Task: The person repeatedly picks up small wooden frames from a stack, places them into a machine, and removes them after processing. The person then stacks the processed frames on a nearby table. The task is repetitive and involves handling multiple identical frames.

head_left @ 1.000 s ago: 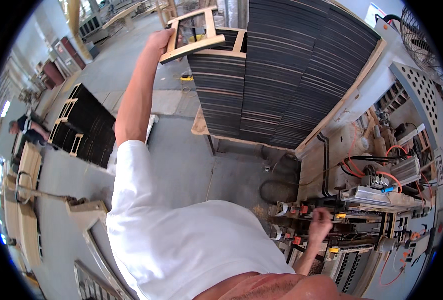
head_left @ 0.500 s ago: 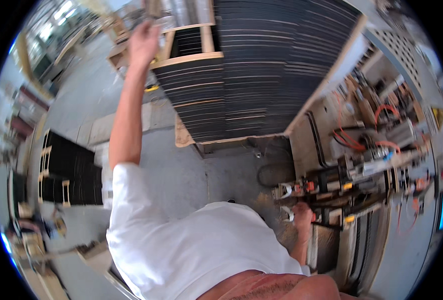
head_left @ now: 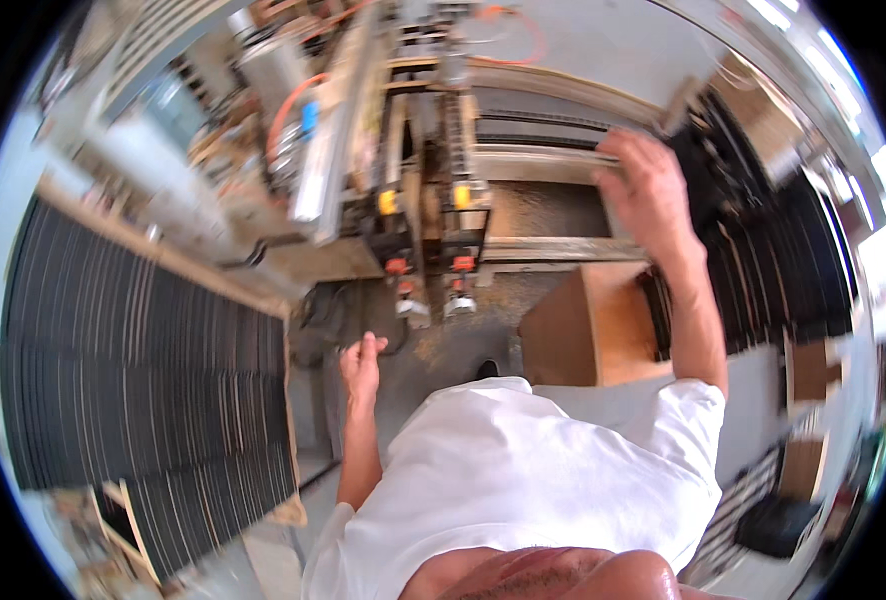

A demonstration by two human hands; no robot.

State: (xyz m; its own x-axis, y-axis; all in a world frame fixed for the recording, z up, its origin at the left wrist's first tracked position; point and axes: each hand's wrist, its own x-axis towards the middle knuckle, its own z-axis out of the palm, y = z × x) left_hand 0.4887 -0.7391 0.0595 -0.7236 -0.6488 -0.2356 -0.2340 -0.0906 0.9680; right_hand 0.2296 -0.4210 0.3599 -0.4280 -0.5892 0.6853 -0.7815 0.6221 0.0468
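My left hand [head_left: 361,366] hangs in front of my shirt, between the stack of black panels [head_left: 143,350] on the left and the machine's two clamp arms [head_left: 433,270]. Its fingers are loosely apart and nothing shows in them. Farther out to the right, my right hand [head_left: 651,188] is raised above the machine's metal rails [head_left: 553,165], slightly smeared by motion. Its fingers are spread and bent, with nothing visible between them. More black panels [head_left: 773,260] stand just right of that hand. Whether it touches the rail I cannot tell.
A brown wooden box [head_left: 593,325] stands on the floor below the right forearm. Metal cylinders and orange hoses [head_left: 281,115] crowd the machine's left side. A smaller wooden block [head_left: 813,370] lies at the far right. Sawdust covers patches of the floor [head_left: 443,345].
My view has swung right; the panel stack from ahead is now at the left. My left hand has left the pale wooden frame's side and lowered. My right hand has moved from the clamps to beyond the rails.
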